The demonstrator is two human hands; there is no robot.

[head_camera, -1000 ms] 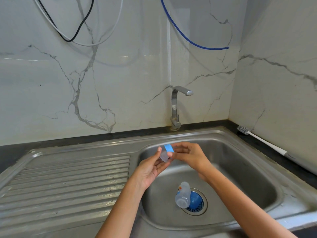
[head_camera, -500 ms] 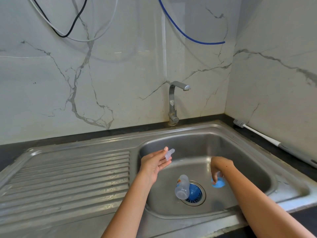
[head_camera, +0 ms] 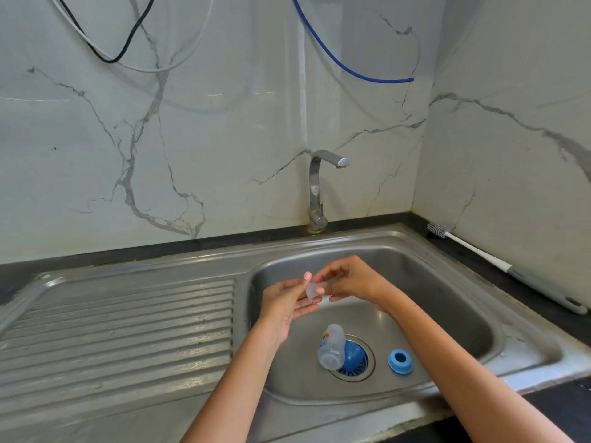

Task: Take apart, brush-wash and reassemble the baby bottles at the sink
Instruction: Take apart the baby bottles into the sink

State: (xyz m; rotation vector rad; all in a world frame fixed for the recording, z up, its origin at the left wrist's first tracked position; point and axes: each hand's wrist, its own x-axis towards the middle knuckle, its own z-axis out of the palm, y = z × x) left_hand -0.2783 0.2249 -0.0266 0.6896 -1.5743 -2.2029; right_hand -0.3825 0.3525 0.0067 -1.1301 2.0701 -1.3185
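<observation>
You're mid-disassembly: your left hand [head_camera: 289, 298] and right hand [head_camera: 348, 281] together pinch the clear teat [head_camera: 311, 289] over the sink [head_camera: 479, 314]; next, set it down beside the blue ring [head_camera: 399, 361].

No readable text; the bottle [head_camera: 332, 348] print is illegible.

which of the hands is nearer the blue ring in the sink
Right. The right hand is above and behind the blue ring; the left hand is farther left, beyond the bottle.
</observation>
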